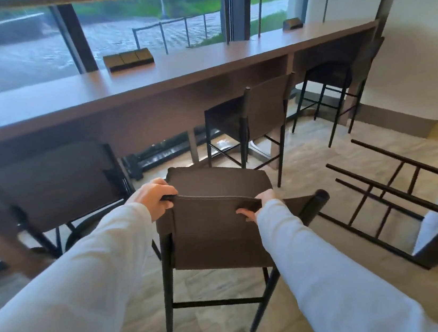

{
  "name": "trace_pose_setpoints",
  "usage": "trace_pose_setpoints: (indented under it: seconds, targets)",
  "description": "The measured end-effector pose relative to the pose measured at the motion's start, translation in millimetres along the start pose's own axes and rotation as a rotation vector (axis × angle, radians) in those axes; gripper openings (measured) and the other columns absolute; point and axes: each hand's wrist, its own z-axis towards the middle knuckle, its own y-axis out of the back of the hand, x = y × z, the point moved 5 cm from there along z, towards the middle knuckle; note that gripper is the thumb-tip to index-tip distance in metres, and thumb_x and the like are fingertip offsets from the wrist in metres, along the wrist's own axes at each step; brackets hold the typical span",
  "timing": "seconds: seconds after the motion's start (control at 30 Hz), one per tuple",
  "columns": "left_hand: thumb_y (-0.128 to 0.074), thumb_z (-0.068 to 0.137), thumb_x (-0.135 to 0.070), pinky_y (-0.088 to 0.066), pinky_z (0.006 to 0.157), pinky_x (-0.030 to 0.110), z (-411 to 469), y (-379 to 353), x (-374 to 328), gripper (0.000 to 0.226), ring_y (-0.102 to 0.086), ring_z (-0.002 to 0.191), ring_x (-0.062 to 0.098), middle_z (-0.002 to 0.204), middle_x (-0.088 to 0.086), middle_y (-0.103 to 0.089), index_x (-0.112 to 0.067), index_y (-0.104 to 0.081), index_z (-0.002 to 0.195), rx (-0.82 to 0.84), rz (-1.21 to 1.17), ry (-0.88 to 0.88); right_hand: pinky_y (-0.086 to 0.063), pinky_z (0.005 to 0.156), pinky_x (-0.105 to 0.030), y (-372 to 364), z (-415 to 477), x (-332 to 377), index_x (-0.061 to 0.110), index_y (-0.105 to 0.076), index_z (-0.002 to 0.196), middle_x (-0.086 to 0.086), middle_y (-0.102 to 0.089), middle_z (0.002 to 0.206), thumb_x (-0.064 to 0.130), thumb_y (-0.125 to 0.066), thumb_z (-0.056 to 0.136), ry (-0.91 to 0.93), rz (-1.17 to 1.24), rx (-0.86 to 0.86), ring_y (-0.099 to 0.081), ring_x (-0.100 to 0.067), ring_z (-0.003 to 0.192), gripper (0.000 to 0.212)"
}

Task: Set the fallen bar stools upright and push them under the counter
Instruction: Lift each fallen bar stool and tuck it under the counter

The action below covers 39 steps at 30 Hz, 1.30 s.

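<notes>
Room: a long brown counter (145, 78) runs along tall windows (16, 53) over pale carpet (308, 154).

1. Held bar stool (216, 238): on its legs, standing back from the counter, facing the gap between two tucked stools. My left hand (155, 199) is curled round the top of its left backrest post. My right hand (259, 205) grips the backrest's top edge.
2. Fallen stool (413, 212): on its side on the carpet to my right, legs pointing towards the counter, seat end cut off by the frame edge.
3. Left stool (53, 187): at the counter, blurred.
4. Middle stool (263, 107) and far stool (339, 74): seats under the counter.
5. Two dark boxes (128, 59) on the countertop; I cannot make out what they are.

The held stool's front legs are hidden by its seat.
</notes>
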Motion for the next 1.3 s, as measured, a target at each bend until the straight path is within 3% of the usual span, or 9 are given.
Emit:
trace_pose_setpoints:
  seconds: [0.1,0.27,0.43,0.5,0.6,0.77,0.97,1.17,1.3]
  targets:
    - [-0.065,0.085,-0.006,-0.042,0.095,0.03,0,4,21,0.03,-0.055,0.104,0.024,0.112,0.0,-0.056,-0.014,-0.067,0.113,-0.024,-0.007,0.024,-0.057,0.076,-0.052,-13,-5,1,-0.004,-0.051,0.115,-0.026,-0.054,0.117,-0.009,-0.055,0.079,-0.035,0.024,-0.073,-0.054,-0.046,0.106,0.037]
    - [-0.067,0.083,-0.006,-0.046,0.093,0.03,-11,4,59,0.031,-0.057,0.102,0.023,0.107,-0.004,-0.055,-0.014,-0.067,0.112,-0.052,-0.039,0.089,-0.059,0.059,-0.046,-47,-11,-18,-0.002,-0.05,0.118,-0.024,-0.054,0.115,-0.009,-0.053,0.077,0.005,-0.049,-0.039,-0.057,-0.042,0.098,0.041]
    - [-0.066,0.082,-0.002,-0.042,0.095,0.026,-25,10,97,0.029,-0.055,0.107,0.023,0.111,0.0,-0.058,-0.01,-0.069,0.111,-0.083,-0.092,0.199,-0.058,0.073,-0.051,-72,-15,-51,0.005,-0.044,0.125,-0.023,-0.052,0.115,-0.01,-0.055,0.077,0.01,-0.037,-0.076,-0.057,-0.04,0.098,0.052]
    - [-0.063,0.085,-0.002,-0.042,0.096,0.024,-31,10,106,0.027,-0.055,0.111,0.023,0.116,0.005,-0.059,-0.007,-0.068,0.111,-0.065,-0.082,0.235,-0.059,0.071,-0.051,-79,-16,-63,0.006,-0.042,0.125,-0.023,-0.051,0.115,-0.013,-0.055,0.075,0.005,-0.038,-0.082,-0.058,-0.04,0.096,0.056]
    - [-0.052,0.088,-0.006,-0.045,0.096,0.034,-38,13,119,0.028,-0.055,0.113,0.027,0.123,0.013,-0.059,-0.004,-0.065,0.114,-0.014,-0.041,0.347,-0.059,0.069,-0.05,-88,-14,-80,0.01,-0.037,0.125,-0.023,-0.048,0.115,-0.015,-0.055,0.072,0.013,-0.012,-0.083,-0.058,-0.04,0.095,0.061]
    - [-0.049,0.091,-0.009,-0.042,0.1,0.038,-51,8,129,0.03,-0.051,0.119,0.027,0.13,0.011,-0.054,-0.007,-0.064,0.118,0.064,0.016,0.339,-0.056,0.049,-0.043,-96,-7,-97,0.013,-0.032,0.126,-0.024,-0.048,0.112,-0.018,-0.052,0.071,0.038,-0.015,-0.106,-0.059,-0.039,0.085,0.066]
    - [-0.05,0.091,-0.01,-0.043,0.098,0.035,-60,5,130,0.03,-0.052,0.118,0.024,0.129,0.007,-0.054,-0.01,-0.064,0.117,0.086,0.015,0.356,-0.059,0.054,-0.044,-88,0,-110,0.007,-0.038,0.126,-0.024,-0.055,0.101,-0.016,-0.055,0.069,0.047,-0.031,-0.131,-0.062,-0.035,0.072,0.064]
    - [-0.057,0.085,-0.007,-0.045,0.095,0.036,-83,-10,137,0.026,-0.055,0.107,0.025,0.117,-0.001,-0.058,-0.019,-0.066,0.106,0.006,-0.133,0.476,-0.06,0.055,-0.04,-72,-5,-123,0.004,-0.045,0.123,-0.022,-0.059,0.097,-0.011,-0.061,0.068,0.06,-0.112,-0.119,-0.065,-0.03,0.068,0.059]
    - [-0.065,0.083,-0.005,-0.043,0.093,0.029,-97,-20,141,0.031,-0.054,0.107,0.023,0.118,0.002,-0.058,-0.016,-0.065,0.113,-0.093,-0.231,0.434,-0.059,0.06,-0.038,-63,-10,-129,0.001,-0.046,0.119,-0.019,-0.058,0.088,-0.007,-0.065,0.072,0.078,-0.138,-0.077,-0.064,-0.026,0.064,0.051]
